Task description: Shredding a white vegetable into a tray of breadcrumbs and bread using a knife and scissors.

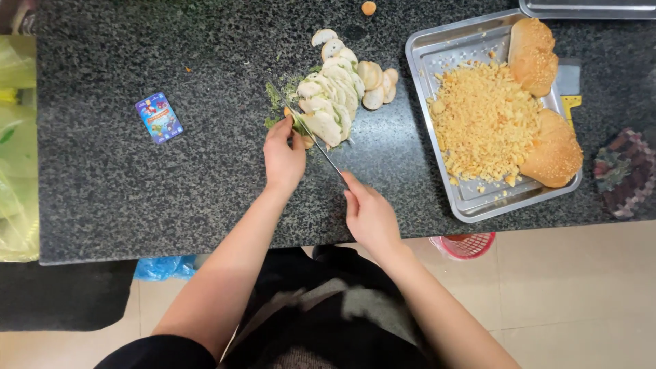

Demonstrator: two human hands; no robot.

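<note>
Pale sliced vegetable rounds point(335, 89) lie fanned on the dark speckled stone counter point(137, 191), left of a steel tray point(437, 41) of crumbs. Right hand point(369, 215) grips a thin-bladed knife point(311, 137); left hand point(283, 157) pins the uncut end.

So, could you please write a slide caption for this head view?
Right hand draws a knife through pale slices steadied by the left hand, beside a crumb-filled tray.

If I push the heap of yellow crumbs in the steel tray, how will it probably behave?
The crumb heap looks loose and grainy, so it would probably scatter rather than slide as one mass. Stray bits already lie apart near the steel tray rim, which suggests light pieces. The raised rim should likely contain most of them.
</note>
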